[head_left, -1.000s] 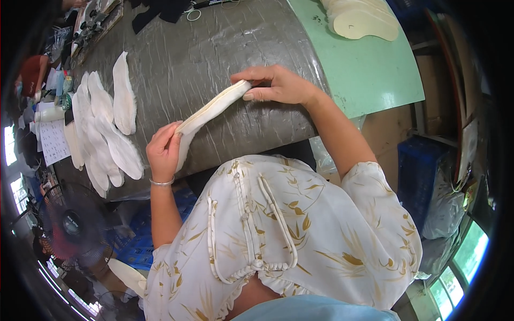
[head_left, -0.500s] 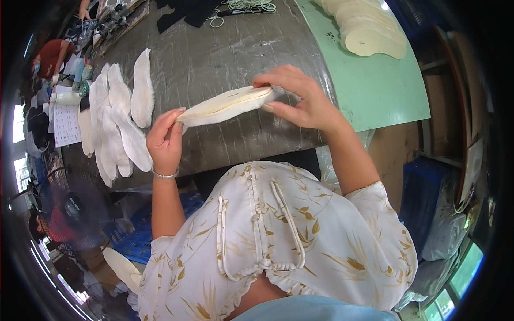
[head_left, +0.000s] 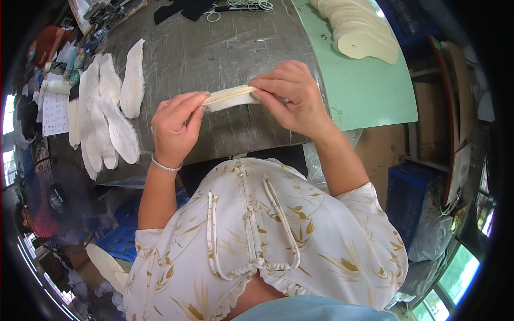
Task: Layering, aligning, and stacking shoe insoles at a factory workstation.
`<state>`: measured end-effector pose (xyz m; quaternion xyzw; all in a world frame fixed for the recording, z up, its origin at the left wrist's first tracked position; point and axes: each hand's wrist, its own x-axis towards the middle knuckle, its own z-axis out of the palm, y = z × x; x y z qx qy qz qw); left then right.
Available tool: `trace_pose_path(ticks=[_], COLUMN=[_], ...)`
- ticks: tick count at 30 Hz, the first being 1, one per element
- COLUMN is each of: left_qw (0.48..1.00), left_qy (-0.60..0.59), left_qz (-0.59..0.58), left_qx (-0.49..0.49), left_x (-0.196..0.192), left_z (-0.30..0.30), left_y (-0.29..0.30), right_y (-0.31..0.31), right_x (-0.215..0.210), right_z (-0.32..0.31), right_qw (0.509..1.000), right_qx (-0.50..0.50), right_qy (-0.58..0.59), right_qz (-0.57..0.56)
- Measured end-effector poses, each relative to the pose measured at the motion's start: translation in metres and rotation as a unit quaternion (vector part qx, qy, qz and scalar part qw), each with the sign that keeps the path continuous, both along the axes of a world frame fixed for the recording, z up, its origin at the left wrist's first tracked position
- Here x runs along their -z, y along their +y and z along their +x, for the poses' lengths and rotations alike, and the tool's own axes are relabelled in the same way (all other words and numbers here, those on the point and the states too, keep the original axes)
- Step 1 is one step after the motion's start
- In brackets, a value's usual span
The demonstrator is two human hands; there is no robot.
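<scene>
Insole is above the table, between both hands: left hand pinches one end, right hand the other, thumbs below, fingers on top.

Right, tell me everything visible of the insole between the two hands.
The fleecy insole shows nearly edge-on as a slim strip: a cream layer above a soft-looking white one. It slants gently, its right end higher in the view, held over the grey-brown tabletop. The left hand pinches one end, the right hand the other; both tips are hidden, so its full outline cannot be told.
</scene>
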<state>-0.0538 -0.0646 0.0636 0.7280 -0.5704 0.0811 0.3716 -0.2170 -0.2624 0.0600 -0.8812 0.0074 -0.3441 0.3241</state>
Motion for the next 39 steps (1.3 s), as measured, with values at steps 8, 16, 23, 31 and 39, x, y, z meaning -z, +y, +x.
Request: trace_pose_path(ticks=[8,16,23,31,39], left_qw=[0.982,0.997,0.991,0.967,0.971], left_qy=[0.141,-0.053,0.086,0.237,0.181], left_qz=[-0.078,-0.035,0.021,0.084,0.046], left_qx=[-0.101,0.044,0.103,-0.048,-0.147], left_x=[0.014,0.028,0.052,0.089,0.099], left_z=[-0.009,-0.066,-0.051,-0.029,-0.004], left_y=[-0.038,-0.091,-0.056,0.0,0.037], right_y=[-0.003,0.012,-0.144,-0.283,-0.341], right_x=[0.028,0.038,-0.003,0.051,0.116], right_z=[-0.011,-0.004,-0.108,-0.141,-0.146], right_qw=[0.953,0.817,0.937,0.872,0.869], right_qx=[0.203,0.072,0.281,0.299,0.384], right_qy=[-0.042,-0.026,0.102,0.382,0.281], right_qz=[0.22,0.571,0.183,-0.058,-0.136])
